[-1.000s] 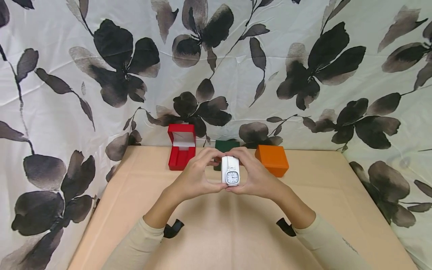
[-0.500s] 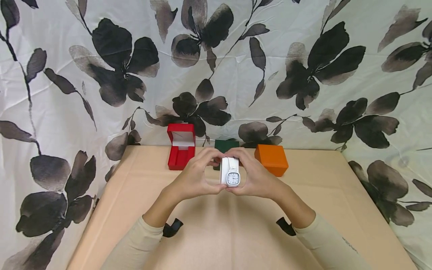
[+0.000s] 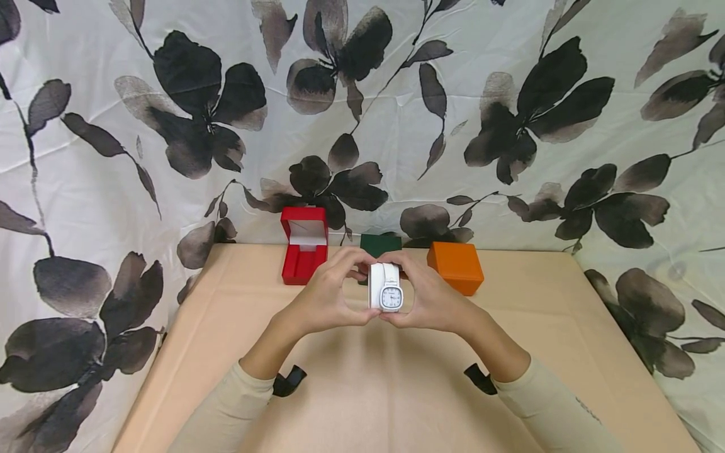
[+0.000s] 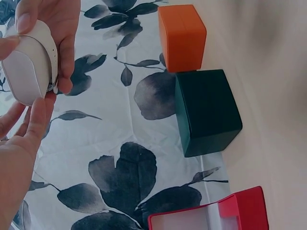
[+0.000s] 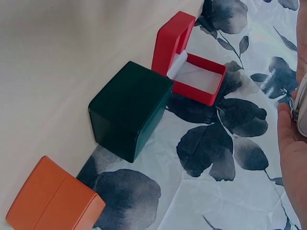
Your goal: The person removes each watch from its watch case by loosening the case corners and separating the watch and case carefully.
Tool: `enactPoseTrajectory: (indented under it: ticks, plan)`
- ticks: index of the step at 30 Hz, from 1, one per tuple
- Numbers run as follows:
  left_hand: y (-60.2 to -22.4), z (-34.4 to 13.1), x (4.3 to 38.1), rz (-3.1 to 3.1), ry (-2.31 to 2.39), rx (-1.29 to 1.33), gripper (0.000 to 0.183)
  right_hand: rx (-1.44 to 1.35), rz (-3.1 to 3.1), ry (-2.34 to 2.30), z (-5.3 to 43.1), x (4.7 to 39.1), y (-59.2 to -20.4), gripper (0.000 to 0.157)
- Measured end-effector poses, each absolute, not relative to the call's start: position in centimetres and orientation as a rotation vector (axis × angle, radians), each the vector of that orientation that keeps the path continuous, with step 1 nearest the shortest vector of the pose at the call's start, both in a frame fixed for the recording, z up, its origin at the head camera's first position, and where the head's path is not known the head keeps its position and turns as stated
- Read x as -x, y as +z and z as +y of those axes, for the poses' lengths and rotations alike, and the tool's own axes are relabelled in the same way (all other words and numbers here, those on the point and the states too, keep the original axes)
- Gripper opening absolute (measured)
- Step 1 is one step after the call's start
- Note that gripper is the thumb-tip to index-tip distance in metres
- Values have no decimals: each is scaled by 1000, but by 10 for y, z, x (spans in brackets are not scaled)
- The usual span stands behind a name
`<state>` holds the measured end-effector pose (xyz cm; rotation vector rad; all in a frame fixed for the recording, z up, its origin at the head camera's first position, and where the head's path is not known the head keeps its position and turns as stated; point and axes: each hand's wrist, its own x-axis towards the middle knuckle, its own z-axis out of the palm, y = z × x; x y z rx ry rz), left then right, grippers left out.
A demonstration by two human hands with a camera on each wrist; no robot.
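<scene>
A white wristwatch [image 3: 391,297] is wrapped round a white cushion [image 3: 375,286], held up above the table in the head view, its square dial facing me. My left hand [image 3: 328,292] pinches the left side, thumb below and fingers above. From the right side my right hand [image 3: 438,296] grips it in the same way. The left wrist view shows the cushion's smooth pale end [image 4: 24,72] between both hands. In the right wrist view only a sliver of the watch [image 5: 301,108] appears at the right edge.
At the table's back edge stand an opened red watch box [image 3: 304,264] on the left, a closed dark green box [image 4: 208,112] in the middle, partly behind my hands in the head view, and a closed orange box [image 3: 455,269] on the right. A floral cloth [image 3: 362,126] hangs behind.
Between my hands the watch and cushion have turned slightly, so the dial sits a little further right and more of the cushion's left side shows. Both hands have stayed nearly in place.
</scene>
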<state>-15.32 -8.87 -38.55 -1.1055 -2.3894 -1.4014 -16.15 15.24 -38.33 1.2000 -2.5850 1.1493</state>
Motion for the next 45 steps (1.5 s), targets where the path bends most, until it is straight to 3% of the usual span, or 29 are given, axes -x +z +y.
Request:
enactPoseTrajectory:
  ticks: [45]
  plan:
    - [-390, -86, 153, -2403, -1442, 1075, 74, -1141, -2590, 1087, 153, 159, -389, 88]
